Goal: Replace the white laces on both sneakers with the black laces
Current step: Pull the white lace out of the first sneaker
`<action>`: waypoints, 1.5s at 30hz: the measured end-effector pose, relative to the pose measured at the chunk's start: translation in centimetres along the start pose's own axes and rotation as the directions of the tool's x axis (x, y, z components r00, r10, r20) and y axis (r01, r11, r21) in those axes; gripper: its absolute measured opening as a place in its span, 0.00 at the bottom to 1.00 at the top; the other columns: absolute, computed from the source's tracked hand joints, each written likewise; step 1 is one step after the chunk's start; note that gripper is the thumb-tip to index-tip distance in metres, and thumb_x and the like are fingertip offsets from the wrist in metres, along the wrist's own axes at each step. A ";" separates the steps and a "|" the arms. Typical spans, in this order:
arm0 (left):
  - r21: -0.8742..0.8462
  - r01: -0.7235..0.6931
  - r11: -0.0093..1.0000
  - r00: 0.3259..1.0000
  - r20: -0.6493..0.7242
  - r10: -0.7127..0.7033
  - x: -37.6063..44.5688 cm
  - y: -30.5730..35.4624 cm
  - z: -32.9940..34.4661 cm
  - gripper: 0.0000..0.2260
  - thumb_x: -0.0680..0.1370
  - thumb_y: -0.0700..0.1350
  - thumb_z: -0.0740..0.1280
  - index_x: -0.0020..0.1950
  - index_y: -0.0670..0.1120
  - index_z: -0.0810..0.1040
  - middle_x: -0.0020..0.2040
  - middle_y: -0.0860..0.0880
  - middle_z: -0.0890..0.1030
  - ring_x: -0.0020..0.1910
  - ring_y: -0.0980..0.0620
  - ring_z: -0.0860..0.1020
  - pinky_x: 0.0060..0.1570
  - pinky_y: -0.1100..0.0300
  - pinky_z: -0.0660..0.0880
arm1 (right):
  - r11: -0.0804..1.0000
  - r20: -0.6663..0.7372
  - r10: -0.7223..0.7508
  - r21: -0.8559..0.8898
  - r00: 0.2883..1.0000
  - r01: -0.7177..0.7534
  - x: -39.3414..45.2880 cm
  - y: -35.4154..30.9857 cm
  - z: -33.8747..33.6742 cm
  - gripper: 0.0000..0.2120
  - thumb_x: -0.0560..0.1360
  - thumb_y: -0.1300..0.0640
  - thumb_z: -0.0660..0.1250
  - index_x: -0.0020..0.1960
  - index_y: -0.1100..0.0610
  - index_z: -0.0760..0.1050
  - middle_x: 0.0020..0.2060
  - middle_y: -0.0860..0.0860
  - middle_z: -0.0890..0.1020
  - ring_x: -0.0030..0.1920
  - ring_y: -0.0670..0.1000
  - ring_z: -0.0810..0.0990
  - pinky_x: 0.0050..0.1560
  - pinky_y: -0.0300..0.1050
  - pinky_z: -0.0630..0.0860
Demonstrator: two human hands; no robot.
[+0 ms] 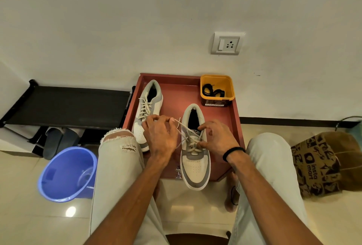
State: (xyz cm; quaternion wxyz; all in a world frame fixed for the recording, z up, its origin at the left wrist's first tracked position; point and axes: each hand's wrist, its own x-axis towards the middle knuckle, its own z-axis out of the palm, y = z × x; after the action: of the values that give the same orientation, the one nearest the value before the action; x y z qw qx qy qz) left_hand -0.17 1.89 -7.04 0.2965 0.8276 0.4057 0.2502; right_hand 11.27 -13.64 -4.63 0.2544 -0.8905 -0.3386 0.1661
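On the red bench point(234, 119), the far sneaker point(147, 111) lies laced at left. Our left hand point(159, 135) pinches a white lace point(181, 125) end; our right hand point(217, 137) pinches the lacing of the near sneaker point(195, 158). Black laces point(212, 92) sit in the yellow tub point(217, 80).

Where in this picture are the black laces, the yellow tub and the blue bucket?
black laces point(213, 92): head view, on the coiled bundle.
yellow tub point(232, 96): head view, on its right rim.
blue bucket point(58, 192): head view, on its inner wall.

Ripped pale jeans point(119, 158), black wristband point(232, 151)
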 end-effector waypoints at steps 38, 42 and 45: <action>-0.209 -0.160 0.965 0.934 0.283 0.216 -1.3 0.9 0.3 0.09 0.82 0.51 0.69 0.60 0.51 0.79 0.44 0.55 0.82 0.40 0.59 0.81 0.39 0.70 0.78 | 0.999 -0.001 -0.016 -0.050 1.000 0.016 0.0 -0.2 2.3 0.08 0.75 0.54 0.76 0.54 0.52 0.85 0.60 0.51 0.67 0.63 0.53 0.70 0.67 0.45 0.71; -0.128 -0.178 0.976 0.929 0.303 0.210 -2.0 0.9 1.0 0.09 0.80 0.52 0.72 0.58 0.53 0.80 0.45 0.55 0.84 0.38 0.59 0.80 0.39 0.66 0.80 | 0.998 -0.038 -0.001 -0.059 0.999 -0.001 -0.2 -0.8 2.6 0.06 0.76 0.56 0.74 0.51 0.56 0.83 0.56 0.51 0.66 0.58 0.52 0.70 0.64 0.47 0.75; -0.128 -0.148 0.981 0.932 0.313 0.181 -1.9 0.6 1.1 0.09 0.80 0.51 0.73 0.58 0.53 0.80 0.46 0.55 0.84 0.38 0.60 0.81 0.38 0.69 0.79 | 0.997 -0.078 0.001 -0.075 0.997 -0.007 -0.3 -1.6 2.6 0.04 0.75 0.56 0.73 0.46 0.57 0.82 0.53 0.50 0.66 0.55 0.51 0.71 0.59 0.46 0.78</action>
State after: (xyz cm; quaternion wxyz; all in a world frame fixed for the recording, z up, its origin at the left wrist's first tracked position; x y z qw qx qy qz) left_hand -0.16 -0.23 -7.73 0.3792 0.8721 0.2674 0.1555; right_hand 9.01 -11.97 -5.77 0.2336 -0.9058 -0.3328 0.1189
